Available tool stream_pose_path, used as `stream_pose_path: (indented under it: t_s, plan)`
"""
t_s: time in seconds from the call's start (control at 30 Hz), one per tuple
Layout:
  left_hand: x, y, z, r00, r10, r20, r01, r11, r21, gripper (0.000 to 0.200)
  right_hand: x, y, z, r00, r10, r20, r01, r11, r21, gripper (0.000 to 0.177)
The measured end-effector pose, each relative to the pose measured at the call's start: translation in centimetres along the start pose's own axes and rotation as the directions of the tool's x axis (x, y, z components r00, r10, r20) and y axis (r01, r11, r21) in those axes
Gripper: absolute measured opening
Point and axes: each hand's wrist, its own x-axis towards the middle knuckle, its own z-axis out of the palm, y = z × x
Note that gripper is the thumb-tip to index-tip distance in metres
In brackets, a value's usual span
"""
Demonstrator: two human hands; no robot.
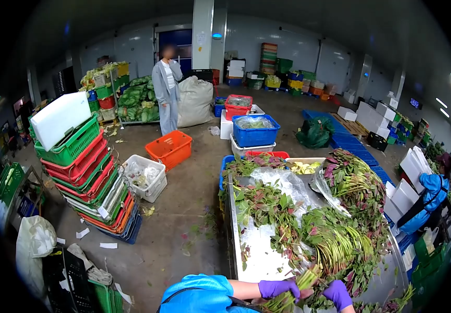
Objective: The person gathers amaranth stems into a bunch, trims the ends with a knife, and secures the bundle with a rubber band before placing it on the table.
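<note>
Purple-gloved left hand (277, 288) clenched round the stem bundle (309, 275); right hand (338, 293) on it too, grip unclear. Best keep stem ends flush, hold firm without crushing.

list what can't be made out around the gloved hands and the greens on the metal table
All in the head view:
- left hand: fingertips buried in the bundle of stems, so its grip is unclear.
- right hand: lower part cut off by the bottom edge, grip unclear.
- metal table: near end hidden under the greens and cut off by the frame.
- blue crate: contents lie under clear film, too small to identify.
</note>
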Motion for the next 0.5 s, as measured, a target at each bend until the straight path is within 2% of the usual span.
stream_pose_path:
  t_s: [0.03,0.07,0.1,0.17,0.2,0.23,0.27,0.3,0.33,0.37,0.43,0.47,0.5]
  plan:
    - [-2.9,3.2,3.5,0.958,0.160,-0.240,-0.070,0.936,0.344,0.019,0.8,2.1,0.6,0.982,0.139,0.132,-0.127,0.988,-0.093,0.039]
    - [-2.4,3.1,2.6,0.954,0.230,-0.192,-0.181,0.954,0.239,0.018,1.5,4.3,1.7,0.977,0.075,0.199,-0.038,0.983,-0.181,0.046]
    - [-2.7,3.3,2.9,0.944,0.290,-0.154,-0.274,0.954,0.121,0.018,1.0,3.7,2.1,0.977,0.078,0.200,-0.042,0.983,-0.177,0.046]
    - [-2.1,3.2,2.4,0.937,0.324,-0.129,-0.309,0.943,0.124,0.013,-0.7,2.1,3.3,0.979,0.202,-0.024,-0.203,0.970,-0.132,0.052]
    - [-0.5,2.1,0.9,0.929,0.370,0.021,-0.368,0.914,0.171,0.011,-0.3,1.8,4.3,0.965,0.126,-0.229,-0.130,0.992,-0.001,0.039]
    - [-0.3,2.3,1.0,0.900,0.402,0.171,-0.432,0.876,0.215,0.009,-0.5,1.2,4.1,0.967,0.122,-0.223,-0.126,0.992,-0.002,0.039]
    - [-0.1,2.3,1.5,0.895,0.359,0.265,-0.411,0.894,0.178,0.015,-0.4,0.5,3.4,0.965,0.130,-0.227,-0.063,0.958,0.279,0.031]
    - [0.2,1.5,1.7,0.894,0.356,0.273,-0.371,0.929,0.004,0.027,-0.3,-0.1,3.1,0.964,0.140,-0.228,0.005,0.843,0.538,0.022]
    - [0.3,1.1,1.6,0.896,0.331,0.296,-0.354,0.935,0.025,0.032,0.0,-0.6,3.4,0.944,0.196,-0.265,0.065,0.677,0.733,0.012]
    - [0.5,0.8,1.4,0.897,0.309,0.318,-0.339,0.940,0.044,0.036,-0.1,-1.2,3.2,0.945,0.191,-0.266,0.068,0.678,0.732,0.012]
    - [-0.6,1.3,2.7,0.903,0.317,0.289,-0.331,0.944,-0.001,0.037,-0.4,-2.2,2.4,0.929,0.201,-0.312,0.151,0.562,0.813,0.010]
    - [-0.9,1.6,3.0,0.910,0.322,0.263,-0.321,0.946,-0.048,0.037,0.2,-1.6,3.4,0.944,0.124,-0.306,0.206,0.504,0.839,0.008]
    - [-0.8,1.4,3.0,0.910,0.323,0.262,-0.321,0.946,-0.049,0.037,1.0,-1.0,4.6,0.944,0.123,-0.305,0.206,0.504,0.839,0.008]
